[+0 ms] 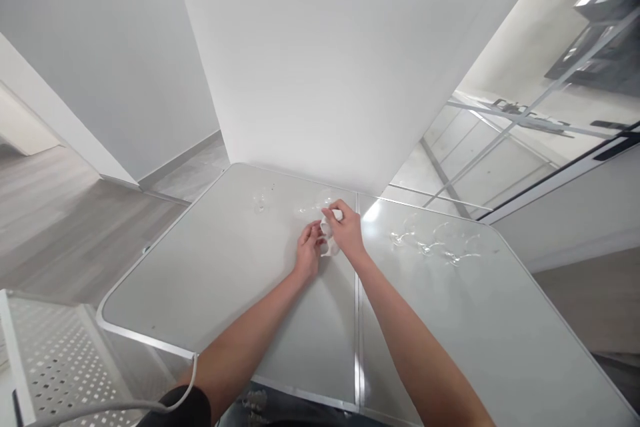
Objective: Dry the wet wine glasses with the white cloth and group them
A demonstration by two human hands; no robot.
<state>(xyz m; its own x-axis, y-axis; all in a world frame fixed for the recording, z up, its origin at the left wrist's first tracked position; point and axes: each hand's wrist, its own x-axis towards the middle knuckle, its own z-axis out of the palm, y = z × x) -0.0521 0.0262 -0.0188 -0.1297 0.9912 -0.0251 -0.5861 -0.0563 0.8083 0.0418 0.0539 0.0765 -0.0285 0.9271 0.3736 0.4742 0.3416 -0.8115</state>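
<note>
Items (426,249) right of right hand (347,230), wall (310,73) behind

Home, seemingly — wood-look floor (55,233), baseboard (180,158)

Forearms, 2, bare, extended fwd, converging. L forearm (255,320): slants up to R. L hand (309,250): fingers bent, gripping. R forearm (405,320): slants up to L. R hand (346,230): fingers curled in, thumb twd index, sl. higher than L; hands v. close tog.

The held cloth (338,215) is white, the tabletop (225,253) pale grey, the sleeve (180,409) black.
</note>
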